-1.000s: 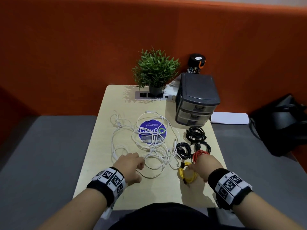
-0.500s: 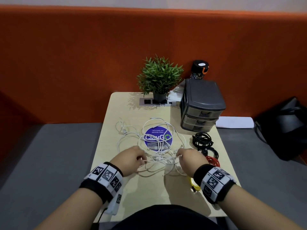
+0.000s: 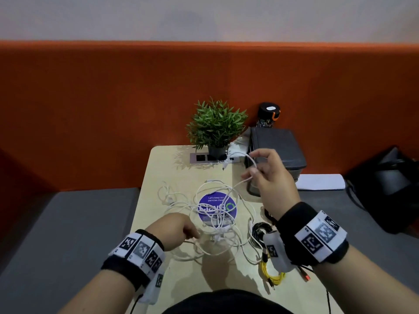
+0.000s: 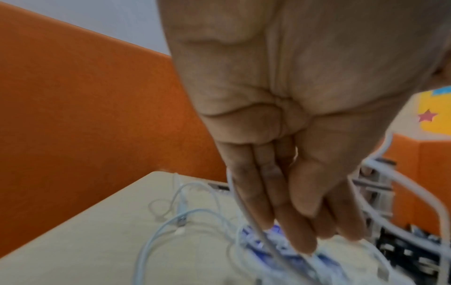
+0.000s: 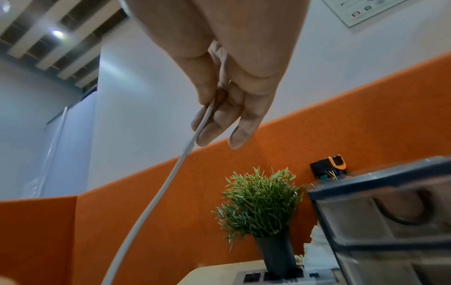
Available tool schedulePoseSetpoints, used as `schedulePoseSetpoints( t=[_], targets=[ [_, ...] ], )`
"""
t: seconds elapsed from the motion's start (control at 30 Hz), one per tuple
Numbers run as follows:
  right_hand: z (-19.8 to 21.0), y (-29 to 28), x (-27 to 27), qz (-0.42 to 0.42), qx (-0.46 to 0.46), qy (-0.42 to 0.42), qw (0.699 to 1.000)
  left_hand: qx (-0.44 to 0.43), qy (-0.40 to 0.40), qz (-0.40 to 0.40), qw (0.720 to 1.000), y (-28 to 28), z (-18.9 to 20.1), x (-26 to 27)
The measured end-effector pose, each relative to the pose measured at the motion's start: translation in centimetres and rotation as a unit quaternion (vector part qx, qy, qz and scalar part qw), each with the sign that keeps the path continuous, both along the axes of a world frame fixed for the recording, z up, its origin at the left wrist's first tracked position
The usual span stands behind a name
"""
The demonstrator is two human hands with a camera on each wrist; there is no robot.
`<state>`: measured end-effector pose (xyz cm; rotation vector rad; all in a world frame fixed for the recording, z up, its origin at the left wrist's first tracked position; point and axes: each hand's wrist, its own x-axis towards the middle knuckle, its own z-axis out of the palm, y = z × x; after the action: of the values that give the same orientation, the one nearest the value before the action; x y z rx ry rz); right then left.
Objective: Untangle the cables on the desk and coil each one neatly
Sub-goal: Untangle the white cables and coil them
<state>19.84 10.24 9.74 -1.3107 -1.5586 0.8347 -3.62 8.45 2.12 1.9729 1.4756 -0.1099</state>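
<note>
On the left side of the beige desk (image 3: 158, 177), the left hand (image 3: 174, 230) reaches down into the tangle of white cables (image 3: 217, 218), its fingers (image 4: 288, 221) held straight and close together, tips touching the strands; one strand runs along the outer finger. Whether the thumb pinches a cable I cannot tell. The tangle spreads across the middle of the desk, over a round purple sticker (image 3: 216, 206). Behind it, at the far edge, a potted green plant (image 3: 216, 125) stands at a strip of sockets (image 3: 204, 157). Further right, the right hand (image 3: 269, 177) is raised above the desk in front of a grey drawer unit (image 3: 285, 143), pinching one white cable (image 5: 168, 181) between thumb and curled fingers; the cable arcs from the pinch down into the tangle. Below that wrist, near the right edge, lie a coiled black cable (image 3: 259, 230), a yellow cable (image 3: 272, 276) and the end of a red cable (image 3: 306, 276). A black bottle (image 3: 268, 115) stands behind the drawers.
</note>
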Motion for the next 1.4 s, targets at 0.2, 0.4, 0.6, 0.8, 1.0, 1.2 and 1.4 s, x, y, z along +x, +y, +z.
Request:
schedulePoseSetpoints(
  t=[0.2, 0.4, 0.6, 0.8, 1.0, 1.2, 1.4],
  targets=[
    [1.0, 0.5, -0.8, 0.038, -0.002, -0.042, 0.998, 0.206, -0.334, 0.180, 0.902, 0.6, 6.8, 1.9],
    [1.9, 0.1, -2.5, 0.093, 0.035, -0.054, 0.994, 0.212, -0.365, 0.103, 0.901, 0.1, 11.4, 4.2],
    [1.8, 0.1, -2.9, 0.126, 0.033, -0.030, 0.991, 0.200, -0.277, 0.114, 0.933, 0.2, 11.5, 4.4],
    [3.1, 0.4, -2.1, 0.166, 0.021, 0.059, 0.984, 0.071, -0.452, 0.109, 0.883, -0.1, 11.9, 4.0],
    [0.4, 0.9, -2.9, 0.118, -0.069, 0.185, 0.973, -0.010, -0.693, 0.072, 0.717, -0.2, 13.2, 4.6],
    [-1.8, -0.8, -4.3, 0.173, -0.144, 0.148, 0.963, 0.022, -0.734, 0.118, 0.668, 0.7, 13.1, 4.2],
    [-0.7, -1.6, -4.5, 0.193, -0.136, 0.122, 0.964, 0.168, -0.606, 0.155, 0.762, 1.9, 12.0, 3.1]
  ],
)
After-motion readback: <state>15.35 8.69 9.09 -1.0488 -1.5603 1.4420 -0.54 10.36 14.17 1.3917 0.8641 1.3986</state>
